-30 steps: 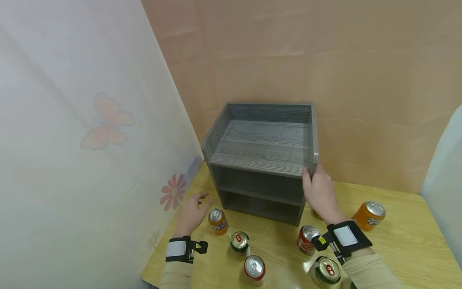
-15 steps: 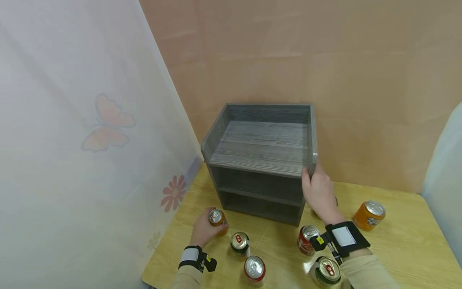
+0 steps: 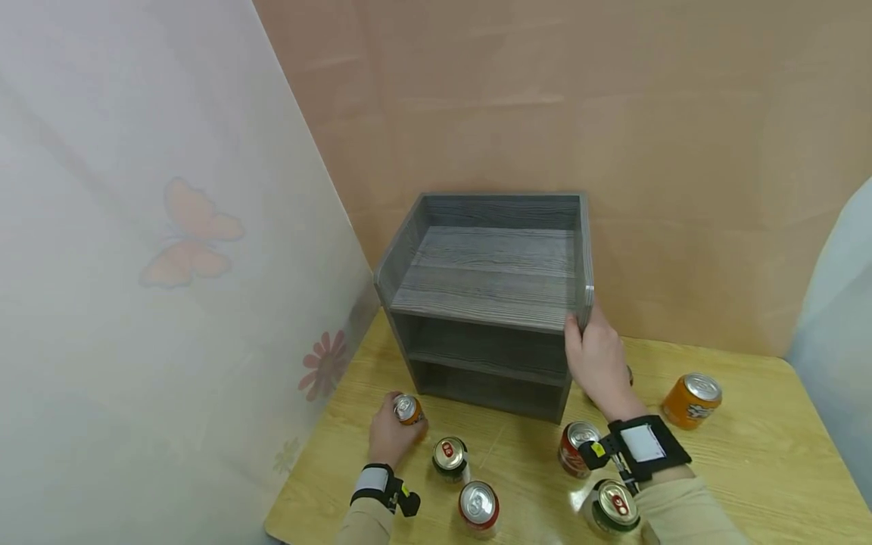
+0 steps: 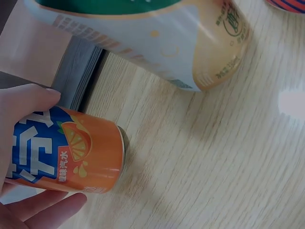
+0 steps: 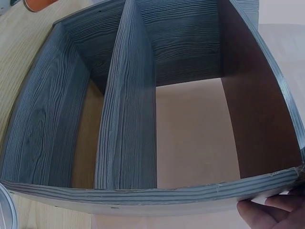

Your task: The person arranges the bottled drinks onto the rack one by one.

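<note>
My left hand (image 3: 393,437) grips an orange soda can (image 4: 93,155) by its side, left of the shelf's front. Its silver top faces up in the head view; the left wrist view shows an orange slice on the label and the fingers wrapped round the upper part. A grey wood-grain shelf unit (image 3: 487,265) stands at the back of the table, with a tray-like top and two open compartments below. At its right side panel, my right hand (image 3: 599,363) holds the front edge, thumb in front and the other fingers mostly hidden behind the panel.
A green-and-gold can (image 3: 450,459) and a red can (image 3: 479,506) stand before the shelf. Right of them are another red can (image 3: 575,448), a green can (image 3: 615,506) and an orange can (image 3: 692,401). A patterned wall (image 3: 204,303) borders the left side.
My left hand has come down and right onto the orange soda can and closed round it. My right hand keeps its hold on the shelf panel. The head view has shifted slightly.
</note>
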Tool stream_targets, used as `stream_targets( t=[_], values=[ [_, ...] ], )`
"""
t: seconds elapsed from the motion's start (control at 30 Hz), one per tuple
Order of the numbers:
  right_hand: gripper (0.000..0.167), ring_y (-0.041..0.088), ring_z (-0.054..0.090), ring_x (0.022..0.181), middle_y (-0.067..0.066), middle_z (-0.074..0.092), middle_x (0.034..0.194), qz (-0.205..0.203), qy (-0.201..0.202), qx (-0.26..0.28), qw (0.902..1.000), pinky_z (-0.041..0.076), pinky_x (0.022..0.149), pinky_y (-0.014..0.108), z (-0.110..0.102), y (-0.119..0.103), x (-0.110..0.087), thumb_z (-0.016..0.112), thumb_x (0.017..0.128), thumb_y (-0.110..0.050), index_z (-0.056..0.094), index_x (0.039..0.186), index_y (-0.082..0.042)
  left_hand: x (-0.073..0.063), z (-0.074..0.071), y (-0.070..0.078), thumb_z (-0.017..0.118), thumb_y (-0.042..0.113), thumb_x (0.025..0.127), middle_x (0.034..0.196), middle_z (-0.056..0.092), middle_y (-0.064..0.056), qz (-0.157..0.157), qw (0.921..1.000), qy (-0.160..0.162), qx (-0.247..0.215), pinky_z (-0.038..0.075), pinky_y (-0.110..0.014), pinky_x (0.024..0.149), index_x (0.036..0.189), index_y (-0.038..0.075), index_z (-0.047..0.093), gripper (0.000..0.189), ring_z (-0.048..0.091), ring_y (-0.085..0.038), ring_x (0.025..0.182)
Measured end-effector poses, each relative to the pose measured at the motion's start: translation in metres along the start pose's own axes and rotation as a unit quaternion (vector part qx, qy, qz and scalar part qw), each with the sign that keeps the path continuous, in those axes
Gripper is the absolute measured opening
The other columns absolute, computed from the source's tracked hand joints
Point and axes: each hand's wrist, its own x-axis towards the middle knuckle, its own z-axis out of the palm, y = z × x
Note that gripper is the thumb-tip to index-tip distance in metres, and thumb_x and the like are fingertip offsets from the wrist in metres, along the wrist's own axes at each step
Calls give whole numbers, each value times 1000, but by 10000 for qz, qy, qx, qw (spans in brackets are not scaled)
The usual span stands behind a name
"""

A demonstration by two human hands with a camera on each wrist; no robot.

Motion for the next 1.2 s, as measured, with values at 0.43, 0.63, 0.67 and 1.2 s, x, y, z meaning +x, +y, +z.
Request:
stream_targets(
  t=[0.43,0.63,0.67,1.2],
  values=[
    [46,56,62,105,36,58,128,20,18,56,10000,50,74,69,3,-4,-2,45,108,-20,41,143,9,7,-10,-6,92,19,70,96,69,-10,107,9999,-77,-22,57,-45,68,116,7,56,60,69,-27,82],
    [45,55,61,107,35,57,129,32,-21,67,10000,49,76,69,1,-4,-3,44,108,-22,42,142,8,13,-29,17,91,19,72,97,70,-12,231,9994,-243,-7,57,-44,69,122,3,56,62,70,-28,84],
    [45,55,61,108,35,57,130,46,-26,73,10000,49,77,69,0,-4,-3,44,108,-22,42,143,7,14,-32,22,91,19,73,98,70,-12,255,9993,-274,-14,57,-44,70,122,3,56,63,70,-28,85],
    [44,54,60,111,35,58,130,46,93,35,9999,49,81,68,7,-4,-6,45,108,-19,43,143,8,27,-87,82,92,13,72,106,70,-9,1129,9906,-750,-175,56,-43,78,129,5,58,67,69,-24,94]
  ],
)
